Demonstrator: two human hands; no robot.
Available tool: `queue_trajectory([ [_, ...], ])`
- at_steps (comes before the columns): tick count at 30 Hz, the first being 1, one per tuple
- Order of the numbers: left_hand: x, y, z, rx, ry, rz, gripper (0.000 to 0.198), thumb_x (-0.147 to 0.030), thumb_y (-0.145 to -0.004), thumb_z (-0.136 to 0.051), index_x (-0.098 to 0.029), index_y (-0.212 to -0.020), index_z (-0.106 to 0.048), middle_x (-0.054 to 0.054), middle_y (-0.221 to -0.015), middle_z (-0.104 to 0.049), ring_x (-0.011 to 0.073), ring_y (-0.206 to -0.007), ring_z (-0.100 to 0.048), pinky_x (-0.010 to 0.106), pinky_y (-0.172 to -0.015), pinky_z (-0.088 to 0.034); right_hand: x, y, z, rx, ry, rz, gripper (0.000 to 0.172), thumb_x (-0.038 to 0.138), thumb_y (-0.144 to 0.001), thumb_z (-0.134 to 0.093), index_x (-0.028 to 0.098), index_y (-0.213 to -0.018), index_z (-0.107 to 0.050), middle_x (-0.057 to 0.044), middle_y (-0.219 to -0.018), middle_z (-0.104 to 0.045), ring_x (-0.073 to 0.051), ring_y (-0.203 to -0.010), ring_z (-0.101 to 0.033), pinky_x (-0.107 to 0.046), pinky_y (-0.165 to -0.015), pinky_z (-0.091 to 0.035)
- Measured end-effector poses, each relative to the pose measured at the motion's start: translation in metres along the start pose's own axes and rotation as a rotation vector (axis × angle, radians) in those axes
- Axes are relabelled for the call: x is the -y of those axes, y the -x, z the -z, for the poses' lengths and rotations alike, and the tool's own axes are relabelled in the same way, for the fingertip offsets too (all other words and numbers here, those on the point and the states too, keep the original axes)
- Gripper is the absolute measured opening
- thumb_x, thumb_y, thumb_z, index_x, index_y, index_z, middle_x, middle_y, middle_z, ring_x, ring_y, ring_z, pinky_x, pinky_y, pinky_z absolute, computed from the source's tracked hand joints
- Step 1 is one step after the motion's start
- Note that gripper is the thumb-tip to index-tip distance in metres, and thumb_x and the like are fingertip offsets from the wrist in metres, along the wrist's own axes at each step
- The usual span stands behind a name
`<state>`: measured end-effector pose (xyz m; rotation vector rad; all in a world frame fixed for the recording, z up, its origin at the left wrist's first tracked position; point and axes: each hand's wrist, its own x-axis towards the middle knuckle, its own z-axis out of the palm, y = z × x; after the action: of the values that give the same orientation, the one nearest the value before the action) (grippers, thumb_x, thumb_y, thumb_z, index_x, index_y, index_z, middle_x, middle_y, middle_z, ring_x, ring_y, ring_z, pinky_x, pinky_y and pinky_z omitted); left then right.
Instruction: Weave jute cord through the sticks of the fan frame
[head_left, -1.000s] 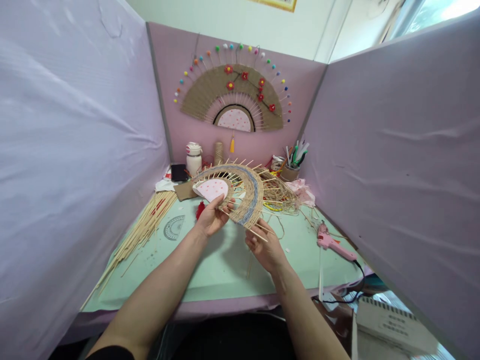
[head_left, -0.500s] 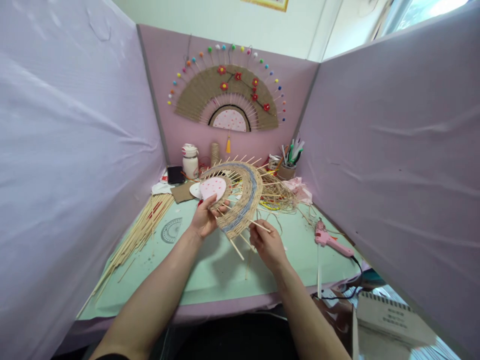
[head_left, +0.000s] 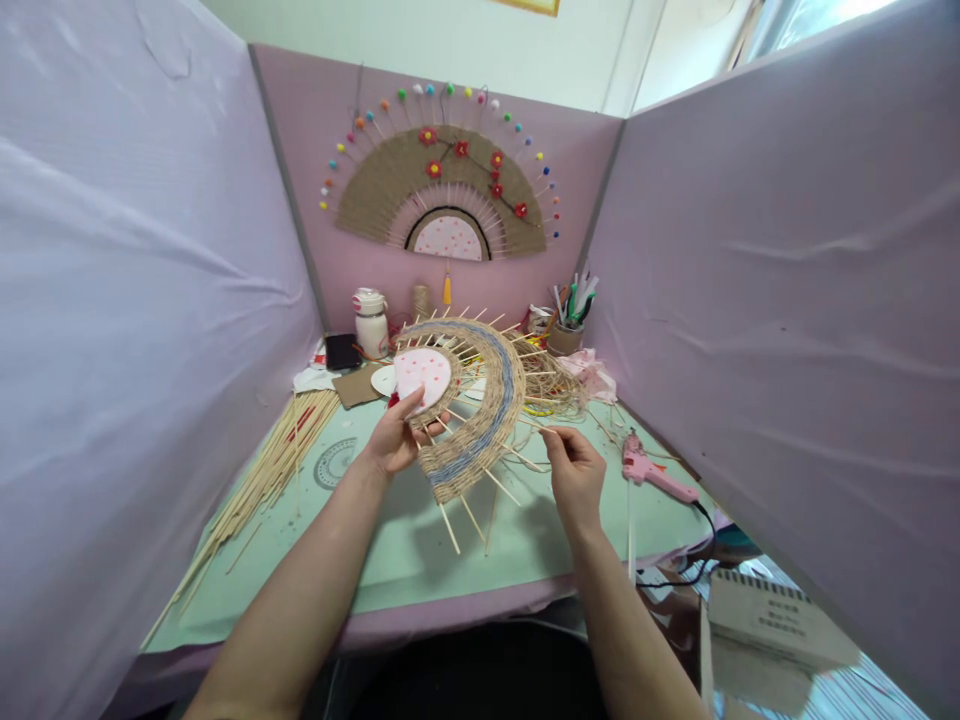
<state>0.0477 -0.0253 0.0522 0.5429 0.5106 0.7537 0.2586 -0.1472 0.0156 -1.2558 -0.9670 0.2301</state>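
A half-round fan [head_left: 491, 425] woven of tan twine with a blue-grey band is held tilted above the table, thin wooden sticks poking out past its rim. My left hand [head_left: 401, 432] grips its inner end, thumb on the pink dotted half-circle [head_left: 422, 378] and fingers underneath. At the fan's right side, my right hand [head_left: 577, 470] is closed, thumb and forefinger pinching the outer end of one stick [head_left: 536, 424]. A red tassel-like piece [head_left: 393, 400] shows beside my left thumb.
Loose sticks [head_left: 247, 500] and a protractor [head_left: 335, 463] lie left. A pink glue gun [head_left: 652, 470] rests right, its cord over the edge. Behind are tangled twine [head_left: 559, 385], a white bottle [head_left: 371, 322] and a tool pot [head_left: 566, 338]. A finished fan [head_left: 390, 190] hangs on the back panel.
The fan has turned, its lower end swinging down and left. My right hand has moved right and slightly up, from the fan's lower edge to a stick's outer end. The view has shifted slightly.
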Motion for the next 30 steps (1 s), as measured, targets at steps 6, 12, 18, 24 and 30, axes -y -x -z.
queue_trajectory([
  [6, -0.003, -0.001, 0.004, -0.011, -0.014, -0.028, 0.026, -0.025, -0.091, -0.047, -0.009, -0.108, -0.059, 0.012, -0.071, -0.067, 0.0165, -0.055, -0.066, 0.011, -0.027, -0.037, -0.002, -0.005, 0.008, -0.008, 0.055, 0.102, 0.023, 0.039, -0.082, -0.061, 0.017, -0.075, -0.064, -0.001, -0.066, -0.058, -0.014, -0.062, -0.050, -0.026, -0.060, -0.042],
  [12, -0.004, 0.000, 0.001, -0.035, -0.093, -0.040, 0.033, -0.027, -0.094, -0.041, -0.007, -0.115, -0.056, 0.011, -0.063, -0.066, 0.0139, -0.046, -0.062, 0.010, -0.026, -0.033, -0.001, -0.007, 0.014, 0.045, 0.120, 0.261, 0.015, 0.030, -0.085, -0.060, 0.018, -0.078, -0.064, -0.001, -0.072, -0.060, -0.014, -0.067, -0.053, -0.027, -0.063, -0.041],
  [18, -0.011, 0.005, 0.004, -0.038, -0.228, -0.047, 0.040, -0.033, -0.094, -0.038, -0.006, -0.117, -0.057, 0.010, -0.055, -0.064, 0.0099, -0.028, -0.048, 0.012, -0.021, -0.027, 0.012, -0.009, 0.024, 0.106, 0.218, 0.451, 0.005, 0.021, -0.084, -0.063, 0.019, -0.080, -0.064, -0.001, -0.070, -0.059, -0.013, -0.062, -0.049, -0.026, -0.056, -0.038],
  [24, -0.022, 0.005, 0.017, 0.103, -0.276, -0.008, 0.053, -0.044, -0.094, -0.032, -0.003, -0.117, -0.057, 0.009, -0.050, -0.061, 0.0106, -0.023, -0.042, 0.015, -0.019, -0.023, 0.019, -0.007, 0.027, 0.148, 0.190, 0.452, 0.004, 0.022, -0.084, -0.064, 0.020, -0.081, -0.064, -0.001, -0.072, -0.059, -0.013, -0.063, -0.051, -0.027, -0.057, -0.039],
  [30, -0.024, -0.001, 0.028, 0.344, -0.306, 0.005, 0.058, -0.052, -0.088, -0.043, -0.001, -0.112, -0.058, 0.001, -0.039, -0.051, 0.0082, -0.021, -0.036, 0.014, -0.021, -0.022, 0.012, -0.005, 0.019, 0.140, 0.121, 0.351, 0.008, 0.025, -0.084, -0.064, 0.020, -0.078, -0.064, 0.000, -0.070, -0.060, -0.013, -0.063, -0.052, -0.026, -0.057, -0.039],
])
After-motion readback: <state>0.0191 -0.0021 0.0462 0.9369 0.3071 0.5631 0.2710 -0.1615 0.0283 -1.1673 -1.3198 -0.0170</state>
